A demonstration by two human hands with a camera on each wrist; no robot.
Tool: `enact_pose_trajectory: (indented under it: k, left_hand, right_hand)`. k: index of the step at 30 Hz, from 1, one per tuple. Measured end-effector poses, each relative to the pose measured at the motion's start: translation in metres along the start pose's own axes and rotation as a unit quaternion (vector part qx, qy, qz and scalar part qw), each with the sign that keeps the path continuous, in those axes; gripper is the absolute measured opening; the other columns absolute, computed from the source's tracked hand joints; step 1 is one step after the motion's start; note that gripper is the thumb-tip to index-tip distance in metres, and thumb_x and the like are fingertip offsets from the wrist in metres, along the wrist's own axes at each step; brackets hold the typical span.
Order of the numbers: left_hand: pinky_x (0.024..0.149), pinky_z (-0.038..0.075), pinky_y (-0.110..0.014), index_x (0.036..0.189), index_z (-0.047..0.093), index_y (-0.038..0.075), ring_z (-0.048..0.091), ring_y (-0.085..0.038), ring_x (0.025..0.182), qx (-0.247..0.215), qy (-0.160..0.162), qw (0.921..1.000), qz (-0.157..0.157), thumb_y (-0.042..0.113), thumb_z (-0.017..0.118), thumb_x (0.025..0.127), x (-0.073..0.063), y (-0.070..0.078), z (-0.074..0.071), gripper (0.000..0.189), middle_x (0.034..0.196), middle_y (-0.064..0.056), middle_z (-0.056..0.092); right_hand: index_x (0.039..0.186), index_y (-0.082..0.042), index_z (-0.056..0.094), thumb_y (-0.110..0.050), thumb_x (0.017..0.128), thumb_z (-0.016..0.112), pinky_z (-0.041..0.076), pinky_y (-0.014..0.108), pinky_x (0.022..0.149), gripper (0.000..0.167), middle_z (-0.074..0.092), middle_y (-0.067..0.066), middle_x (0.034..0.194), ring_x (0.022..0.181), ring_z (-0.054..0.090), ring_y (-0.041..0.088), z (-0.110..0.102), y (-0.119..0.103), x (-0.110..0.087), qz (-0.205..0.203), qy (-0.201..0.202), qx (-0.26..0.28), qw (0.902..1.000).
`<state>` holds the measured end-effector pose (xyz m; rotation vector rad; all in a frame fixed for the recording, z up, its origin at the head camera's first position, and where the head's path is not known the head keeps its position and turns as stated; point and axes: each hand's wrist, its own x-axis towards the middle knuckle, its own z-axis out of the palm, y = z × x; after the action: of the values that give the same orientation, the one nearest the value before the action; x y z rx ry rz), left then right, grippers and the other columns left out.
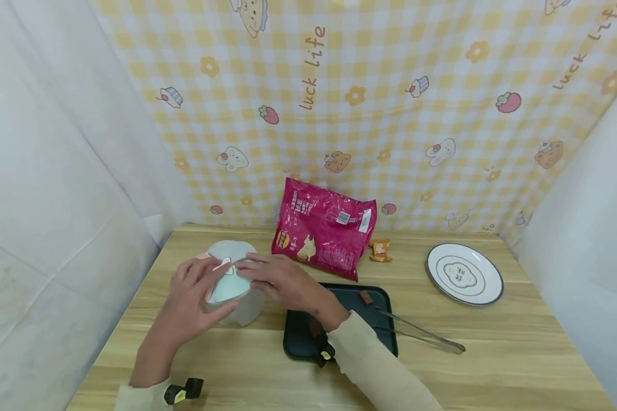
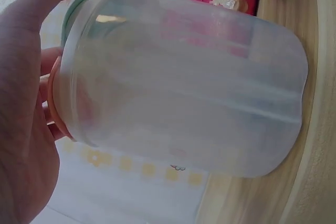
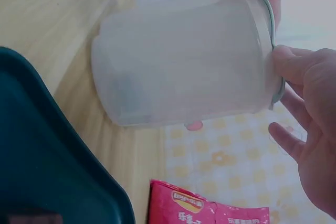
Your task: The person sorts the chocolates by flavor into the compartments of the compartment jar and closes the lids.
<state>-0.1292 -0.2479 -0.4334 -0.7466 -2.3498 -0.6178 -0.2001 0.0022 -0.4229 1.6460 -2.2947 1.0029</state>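
A translucent plastic canister (image 1: 247, 311) stands upright on the left part of the table, its cloudy wall (image 2: 194, 87) filling much of the left wrist view. Its lid (image 1: 231, 289) is pale green with a pinkish-orange part at the left. My left hand (image 1: 187, 294) grips the lid's left edge, thumb toward the front and fingers round the far side. From the right, my right hand (image 1: 288, 279) holds the lid's rim, with its thumb (image 3: 291, 64) at the edge. The lid sits on the canister's top; whether it is loose cannot be seen.
A magenta snack bag (image 1: 329, 228) leans against the back cloth, beside a small orange packet (image 1: 380, 250). Under my right forearm lies a dark tray (image 1: 341, 291) with brown pieces (image 1: 366, 297). Metal tongs (image 1: 421, 330) rest across its right edge. A white plate (image 1: 434, 271) is farther right.
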Motion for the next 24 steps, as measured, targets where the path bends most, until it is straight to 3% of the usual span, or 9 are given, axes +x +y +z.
enact_pose_trajectory:
  k: [4, 7, 11, 17, 24]
  left_hand:
    - [0.109, 0.025, -0.06, 0.129, 0.068, 0.003, 0.042, -0.048, 0.127, -0.014, -0.006, 0.9996, 0.022, 0.066, 0.054, 0.097, 0.001, -0.002, -0.004, 0.071, 0.124, -0.016, 0.06]
    - [0.12, 0.022, -0.043, 0.127, 0.07, 0.002, 0.044, -0.048, 0.13, -0.043, -0.009, 0.9987, 0.028, 0.062, 0.057, 0.097, 0.0, -0.003, -0.005, 0.068, 0.123, -0.015, 0.06]
    - [0.119, 0.023, -0.025, 0.127, 0.07, 0.003, 0.046, -0.045, 0.131, -0.064, -0.015, 0.9977, 0.019, 0.062, 0.061, 0.095, -0.003, -0.006, -0.005, 0.069, 0.126, -0.016, 0.058]
    - [0.122, 0.02, -0.035, 0.137, 0.066, 0.006, 0.044, -0.043, 0.137, -0.011, -0.02, 0.9996, 0.018, 0.069, 0.055, 0.096, -0.005, -0.006, 0.003, 0.076, 0.143, -0.016, 0.056]
    - [0.121, 0.022, -0.044, 0.141, 0.062, 0.006, 0.046, -0.042, 0.137, 0.034, 0.01, 0.9991, 0.023, 0.068, 0.049, 0.1, -0.005, -0.003, 0.014, 0.076, 0.147, -0.011, 0.058]
  right_hand:
    - [0.145, -0.007, 0.06, -0.001, 0.096, 0.07, 0.032, 0.028, 0.116, 0.051, 0.056, 0.005, 0.15, 0.146, 0.041, 0.019, -0.006, 0.003, -0.001, 0.012, -0.016, 0.037, 0.9991]
    - [0.148, -0.008, 0.057, -0.002, 0.098, 0.066, 0.034, 0.025, 0.114, 0.051, 0.053, 0.004, 0.153, 0.148, 0.037, 0.016, -0.01, 0.005, -0.001, 0.031, -0.037, 0.066, 0.9966]
    - [0.153, -0.008, 0.05, -0.002, 0.099, 0.066, 0.03, 0.026, 0.116, 0.057, 0.044, 0.005, 0.16, 0.151, 0.028, 0.012, -0.012, 0.008, -0.003, 0.052, -0.064, 0.112, 0.9902]
    - [0.155, -0.008, 0.046, -0.001, 0.098, 0.067, 0.027, 0.029, 0.118, 0.061, 0.039, 0.005, 0.163, 0.152, 0.023, 0.011, -0.008, 0.013, -0.005, 0.06, -0.059, 0.154, 0.9844]
    - [0.154, -0.009, 0.049, -0.003, 0.098, 0.067, 0.028, 0.029, 0.118, 0.059, 0.043, 0.004, 0.161, 0.151, 0.026, 0.01, -0.007, 0.013, -0.005, 0.065, -0.048, 0.153, 0.985]
